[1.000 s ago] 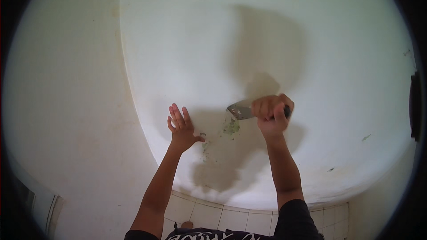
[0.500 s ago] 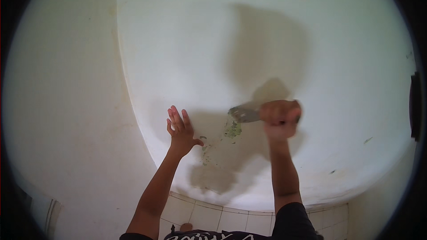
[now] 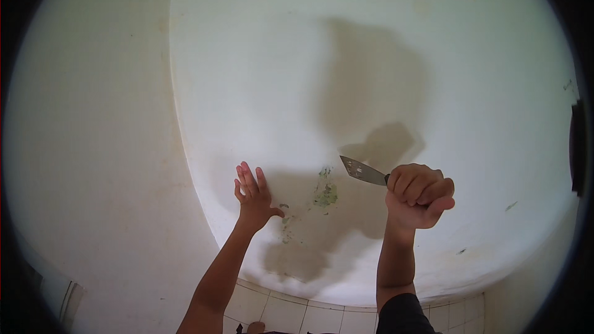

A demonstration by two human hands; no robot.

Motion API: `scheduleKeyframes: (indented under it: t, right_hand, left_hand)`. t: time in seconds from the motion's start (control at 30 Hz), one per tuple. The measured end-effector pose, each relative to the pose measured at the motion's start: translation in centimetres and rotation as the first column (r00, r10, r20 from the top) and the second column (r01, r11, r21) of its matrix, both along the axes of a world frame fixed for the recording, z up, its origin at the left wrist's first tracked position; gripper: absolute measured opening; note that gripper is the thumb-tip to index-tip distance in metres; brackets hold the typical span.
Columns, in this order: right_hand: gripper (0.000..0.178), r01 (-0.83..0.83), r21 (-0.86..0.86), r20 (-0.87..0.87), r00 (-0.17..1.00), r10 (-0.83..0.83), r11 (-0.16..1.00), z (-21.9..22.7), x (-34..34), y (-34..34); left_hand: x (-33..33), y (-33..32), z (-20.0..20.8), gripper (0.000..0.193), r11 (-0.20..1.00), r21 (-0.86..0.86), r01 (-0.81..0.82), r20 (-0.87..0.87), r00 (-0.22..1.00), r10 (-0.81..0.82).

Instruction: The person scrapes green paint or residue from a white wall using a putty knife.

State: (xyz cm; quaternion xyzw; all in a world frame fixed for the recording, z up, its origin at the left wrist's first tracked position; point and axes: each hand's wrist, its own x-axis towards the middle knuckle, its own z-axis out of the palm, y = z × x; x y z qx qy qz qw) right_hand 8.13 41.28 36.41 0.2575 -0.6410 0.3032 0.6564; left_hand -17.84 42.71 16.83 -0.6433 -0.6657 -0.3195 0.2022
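Note:
My right hand (image 3: 419, 195) is wrapped round the dark handle of a scraper (image 3: 364, 171). Its metal blade, flecked with white, points left and stands off the worn patch on the wall. That patch (image 3: 325, 193) shows green where the white paint is chipped away. My left hand (image 3: 252, 200) lies against the white wall (image 3: 266, 86) with its fingers spread and holds nothing. Close to its thumb are a small curled flake (image 3: 284, 206) and a few smaller green chips in the paint (image 3: 286, 230).
A wall corner (image 3: 179, 124) runs down on the left. Below, pale floor tiles (image 3: 286, 314) meet the wall, and part of a foot (image 3: 255, 327) shows. A dark object (image 3: 577, 148) is at the far right edge. Shadows fall across the wall.
My right hand has drawn the scraper to the right and away from the green patch, where its blade was before. My left hand stays on the wall; the whole view has shifted slightly.

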Motion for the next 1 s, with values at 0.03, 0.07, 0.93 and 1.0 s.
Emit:
scheduleKeyframes:
  t: [0.03, 0.07, 0.93, 1.0]
  right_hand:
    - [0.047, 0.031, 0.056, -0.018, 0.999, -0.030, 0.998, 0.1, 0.1, 0.1]
    - [0.046, 0.135, 0.063, 0.034, 0.990, -0.137, 0.989, -0.3, -0.8, 0.8]
    - [0.047, 0.040, -0.039, 0.073, 0.997, -0.037, 0.998, -1.4, -2.2, 2.0]
    - [0.046, 0.024, 0.024, 0.069, 0.997, -0.026, 0.999, -1.1, -2.2, 0.4]
  left_hand:
    - [0.1, 0.0, 0.2, 0.148, 1.000, -0.013, 0.002, 0.002, 1.000, -0.002]
    - [0.1, -0.2, 0.1, 0.148, 0.999, -0.036, 0.009, 0.002, 1.000, -0.009]
    - [0.4, 0.3, -0.1, 0.148, 0.999, 0.005, 0.033, 0.018, 0.999, -0.033]
    - [-0.3, -0.1, 0.1, 0.148, 1.000, -0.009, -0.007, 0.014, 1.000, 0.007]
